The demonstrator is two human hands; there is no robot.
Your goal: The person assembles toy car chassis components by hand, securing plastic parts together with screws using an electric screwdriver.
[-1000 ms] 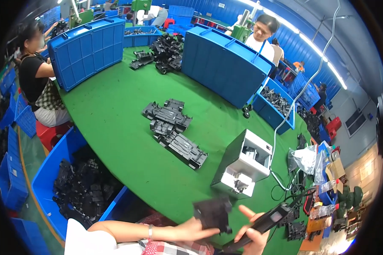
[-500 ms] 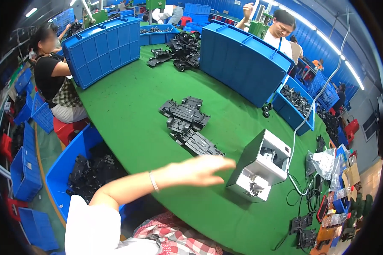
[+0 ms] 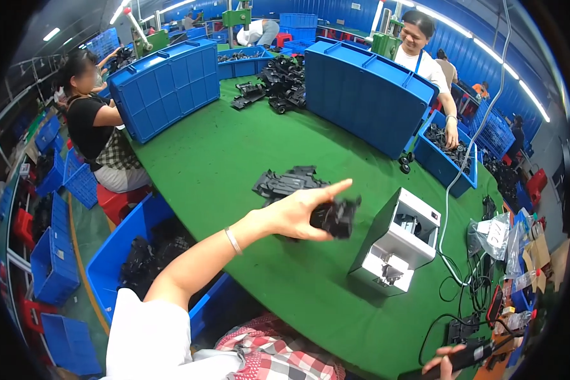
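Now your half-open left hand [image 3: 296,215] is gripping a black part [image 3: 340,220] over the bench [image 3: 310,282] (forefinger [image 3: 334,189] straight), your right hand [image 3: 446,365] clasping a tool [image 3: 471,356].

Bright o/all; light from overhead tubes [image 3: 527,92] far right, more lamps [image 3: 52,33] far left, all blown out. Cloth [image 3: 202,142] fairly evenly lit, w/ soft shadow by machine [image 3: 381,235]. Tub [image 3: 97,275] near left v. dark inside. Glare on bag [image 3: 493,233] at right; sleeve [image 3: 149,329] near left approx. overexp'd. Part [image 3: 340,217] in left hand [image 3: 288,214] motion-blurred. Fisheye: lines bend at edges, 4 corners black, far bkgd a bit soft.
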